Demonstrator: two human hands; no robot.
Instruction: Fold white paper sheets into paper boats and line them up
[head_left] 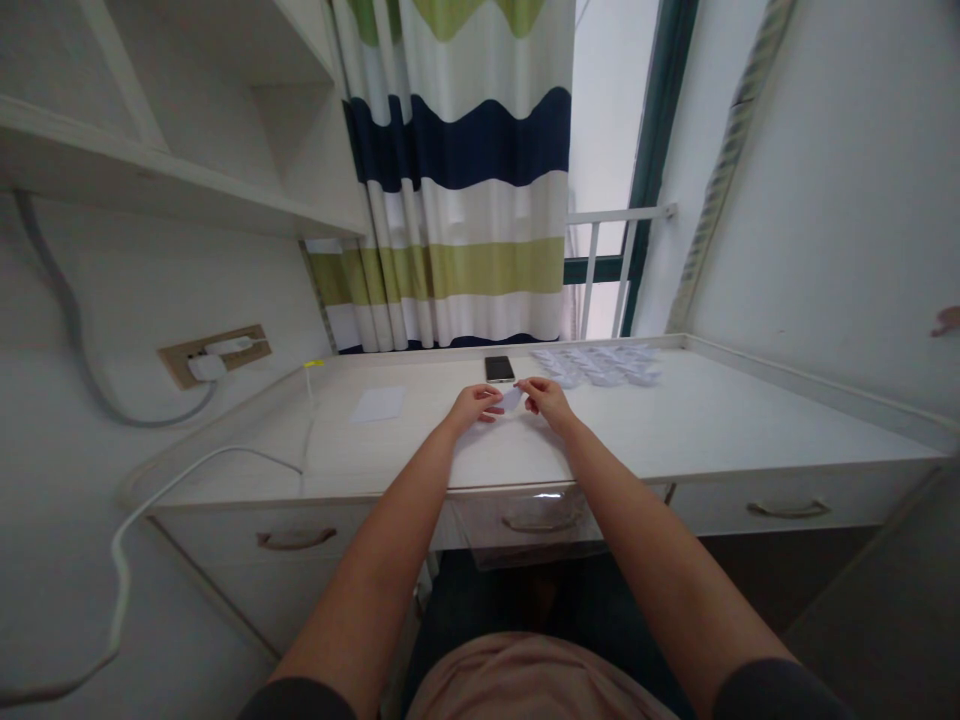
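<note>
Between my two hands, just above the white desk, is a small piece of white paper (511,400). My left hand (475,404) pinches its left side with thumb and fingers. At its upper right, my right hand (545,400) grips the edge between fingertips. The paper looks folded, though its exact shape is too small to make out. A dark phone (499,369) lies flat right behind my hands. To the left rests a flat stack or sheet of white paper (379,404). Several folded white paper pieces (596,364) lie in rows at the back right.
The desk (712,420) has a raised rim and drawers with metal handles (787,509). Clear plastic film hangs over its front edge. A white cable (217,455) crosses the left side. A wall socket (214,357) holds plugs. Striped curtain (487,140) hangs behind; shelves overhang upper left.
</note>
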